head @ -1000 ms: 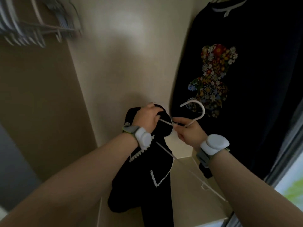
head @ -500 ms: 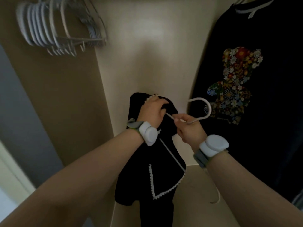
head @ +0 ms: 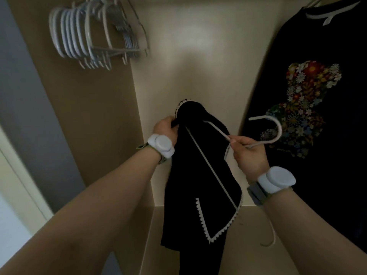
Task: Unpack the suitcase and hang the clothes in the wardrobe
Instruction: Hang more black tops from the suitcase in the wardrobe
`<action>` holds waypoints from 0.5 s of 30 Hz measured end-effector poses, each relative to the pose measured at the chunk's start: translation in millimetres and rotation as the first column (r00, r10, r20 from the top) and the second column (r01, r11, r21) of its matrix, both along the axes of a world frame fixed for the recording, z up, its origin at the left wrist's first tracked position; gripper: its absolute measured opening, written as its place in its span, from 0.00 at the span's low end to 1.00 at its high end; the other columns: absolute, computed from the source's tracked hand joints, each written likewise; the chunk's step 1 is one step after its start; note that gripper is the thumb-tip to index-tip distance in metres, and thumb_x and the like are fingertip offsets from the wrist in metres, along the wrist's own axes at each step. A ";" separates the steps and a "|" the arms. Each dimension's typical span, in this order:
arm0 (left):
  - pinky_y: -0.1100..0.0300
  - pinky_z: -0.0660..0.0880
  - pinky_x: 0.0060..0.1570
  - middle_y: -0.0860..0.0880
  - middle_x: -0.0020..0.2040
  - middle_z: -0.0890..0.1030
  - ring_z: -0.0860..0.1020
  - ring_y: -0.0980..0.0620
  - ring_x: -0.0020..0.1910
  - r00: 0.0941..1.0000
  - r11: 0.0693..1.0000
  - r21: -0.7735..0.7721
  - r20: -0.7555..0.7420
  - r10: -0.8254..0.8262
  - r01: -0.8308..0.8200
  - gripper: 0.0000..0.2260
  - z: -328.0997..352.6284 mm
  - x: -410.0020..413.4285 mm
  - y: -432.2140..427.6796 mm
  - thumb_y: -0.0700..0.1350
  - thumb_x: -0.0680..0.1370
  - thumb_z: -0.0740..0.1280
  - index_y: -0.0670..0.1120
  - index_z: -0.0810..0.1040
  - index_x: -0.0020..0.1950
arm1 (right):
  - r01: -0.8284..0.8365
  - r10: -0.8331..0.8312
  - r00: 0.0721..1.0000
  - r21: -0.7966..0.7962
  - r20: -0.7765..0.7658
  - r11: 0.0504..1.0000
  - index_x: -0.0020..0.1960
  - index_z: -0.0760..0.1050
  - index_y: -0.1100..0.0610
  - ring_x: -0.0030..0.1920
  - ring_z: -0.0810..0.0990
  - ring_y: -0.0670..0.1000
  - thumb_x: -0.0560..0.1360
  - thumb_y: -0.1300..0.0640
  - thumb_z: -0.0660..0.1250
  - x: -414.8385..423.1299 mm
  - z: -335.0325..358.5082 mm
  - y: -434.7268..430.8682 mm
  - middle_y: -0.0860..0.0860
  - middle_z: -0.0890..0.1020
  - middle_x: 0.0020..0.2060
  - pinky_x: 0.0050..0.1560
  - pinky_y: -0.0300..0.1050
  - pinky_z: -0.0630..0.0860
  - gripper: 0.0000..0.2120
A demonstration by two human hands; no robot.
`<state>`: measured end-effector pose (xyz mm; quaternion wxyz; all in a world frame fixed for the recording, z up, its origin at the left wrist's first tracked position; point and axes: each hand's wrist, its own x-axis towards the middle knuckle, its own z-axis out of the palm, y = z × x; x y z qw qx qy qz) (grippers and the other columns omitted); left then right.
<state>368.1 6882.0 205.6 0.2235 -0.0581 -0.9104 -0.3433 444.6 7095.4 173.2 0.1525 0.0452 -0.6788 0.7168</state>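
Note:
A black garment with white zigzag trim [head: 200, 175] hangs in front of me inside the wardrobe. My left hand [head: 165, 129] grips its top edge, fingers curled into the cloth. My right hand [head: 248, 150] pinches the neck of a white hanger [head: 275, 133], whose hook curves up to the right. One hanger arm runs under the garment's top; the lower bar crosses the cloth diagonally. The other hanger arm is partly hidden behind my right wrist.
Several empty white hangers [head: 83, 38] hang bunched at the upper left. A black sweatshirt with a floral bear print [head: 309, 108] hangs at the right. The cream back wall [head: 198, 66] and the wardrobe floor [head: 248, 245] lie behind and below the garment.
My hands have drawn apart. The left hand slid to the garment's left top edge and more hanger arm shows between them. The view swung right to left, revealing the empty hangers.

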 end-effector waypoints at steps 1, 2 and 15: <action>0.65 0.67 0.41 0.42 0.54 0.80 0.78 0.44 0.51 1.000 0.996 0.089 0.000 -0.017 0.017 0.12 1.2 0.4 6.2 0.42 0.80 0.59 0.39 0.75 0.60 | -0.023 0.022 0.999 0.017 0.026 1.000 0.57 0.76 0.62 0.18 0.68 0.39 0.80 0.64 0.58 1.6 -1.3 -4.4 0.43 0.72 0.16 0.21 0.29 0.65 0.10; 0.65 0.67 0.41 0.43 0.52 0.80 0.78 0.45 0.50 1.000 0.990 0.140 -0.006 -0.026 0.026 0.11 2.6 0.8 13.2 0.44 0.80 0.61 0.40 0.75 0.59 | -0.048 0.045 0.998 0.054 0.051 0.997 0.57 0.77 0.63 0.17 0.67 0.40 0.80 0.64 0.58 1.6 -1.8 -6.9 0.43 0.71 0.16 0.21 0.30 0.64 0.11; 0.57 0.75 0.40 0.44 0.49 0.83 0.79 0.46 0.43 0.994 0.983 -0.159 -0.079 0.079 -0.091 0.13 5.7 -4.8 45.3 0.52 0.78 0.61 0.45 0.80 0.52 | -0.107 0.092 0.976 0.068 0.198 0.992 0.52 0.78 0.64 0.15 0.64 0.40 0.79 0.63 0.61 -9.3 9.4 1.8 0.44 0.68 0.15 0.16 0.31 0.59 0.09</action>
